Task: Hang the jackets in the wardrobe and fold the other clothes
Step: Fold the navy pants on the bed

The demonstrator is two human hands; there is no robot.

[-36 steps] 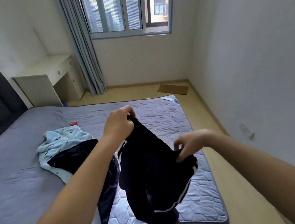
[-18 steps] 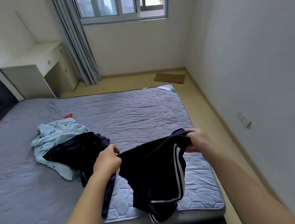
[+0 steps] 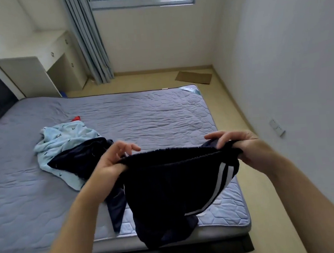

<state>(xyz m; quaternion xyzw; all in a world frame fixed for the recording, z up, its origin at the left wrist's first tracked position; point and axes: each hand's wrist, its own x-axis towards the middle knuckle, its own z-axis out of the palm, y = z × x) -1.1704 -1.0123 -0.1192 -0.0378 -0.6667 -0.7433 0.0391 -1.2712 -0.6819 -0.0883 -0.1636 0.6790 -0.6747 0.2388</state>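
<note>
Hanging from the waistband, the black shorts [image 3: 177,186] with the white side stripes are held up over the near edge of the bed [image 3: 141,118], about 6 o'clock on the mattress. The legs are left dangling past that edge. A fold job rather than a hanger job, most likely.

Trouble spots, as a guess:
- The legs are bunched at the bottom, so if the shorts get laid down like this a lumpy fold can be expected, or the lot could slide off toward the floor.
- A navy garment [image 3: 80,160] is sprawled just at 9 o'clock of the shorts, with a tail running under the left side, and it could easily get dragged into the fold.

Grip-wise, the left end of the waistband is pinched in the left hand [image 3: 112,163], with the outer fingers splayed loose. The right end is wrapped by the curled fingers of the right hand [image 3: 243,150]. The band is pulled fairly taut between them.

Further out, a light blue garment [image 3: 62,139] is crumpled at 10 o'clock under the navy one, with something red [image 3: 76,119] peeking out behind. A desk [image 3: 41,56] is seen at 11 o'clock, a curtain [image 3: 88,42] near 12, and a cardboard piece [image 3: 194,77] on the floor at 1.
</note>
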